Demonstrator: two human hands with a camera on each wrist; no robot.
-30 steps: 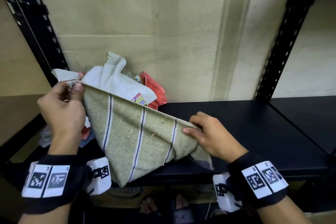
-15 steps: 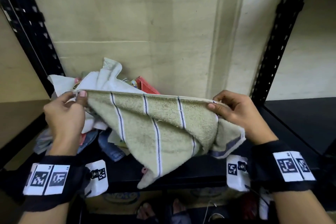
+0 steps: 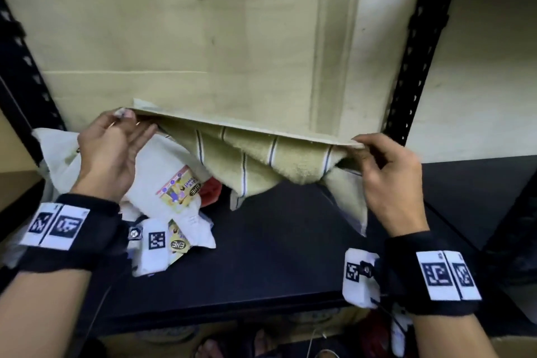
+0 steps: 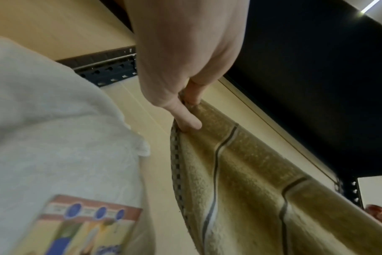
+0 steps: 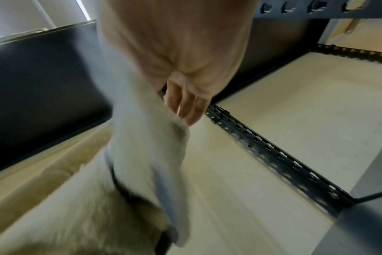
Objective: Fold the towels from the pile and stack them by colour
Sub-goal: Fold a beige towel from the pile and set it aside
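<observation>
A: Spanning most of the view: a black metal shelf [image 3: 290, 264], smooth and matte, framed by perforated black uprights [image 3: 406, 73] against a pale, scuffed wall [image 3: 174, 23].

B: Heaped at the shelf's left end: the pile [image 3: 174, 197] of towels, mostly white terry, soft and rumpled, with a scrap of red cloth [image 3: 210, 190] showing beside it.

A: Stretched above the shelf, between both hands: an olive-green towel [image 3: 261, 160], looped nap, thin dark stripes, top hem pulled taut and straight, middle sagging in a rounded belly, lower corners hanging close to the shelf.

B: Left hand [image 3: 110, 154]: thumb and fingertips pinching the towel's left top corner; seen clearly from the left wrist, fingers [image 4: 185, 120] clamped on a hem with a dark checked border.

A: Right hand [image 3: 389, 180]: fingers curled, pinching the right top corner; blurred from the right wrist.

B: Stuck on one white towel [image 3: 162, 180]: a paper label [image 3: 180, 187], yellow and pink, printed upside down, "ENE" legible in a dark oval. Same "ENE" on a second label [image 3: 177, 244] lower in the pile. Remaining print too small to read.

A: Strapped on both wrists: black bands [image 3: 69, 229] with white square-code tags.
</observation>
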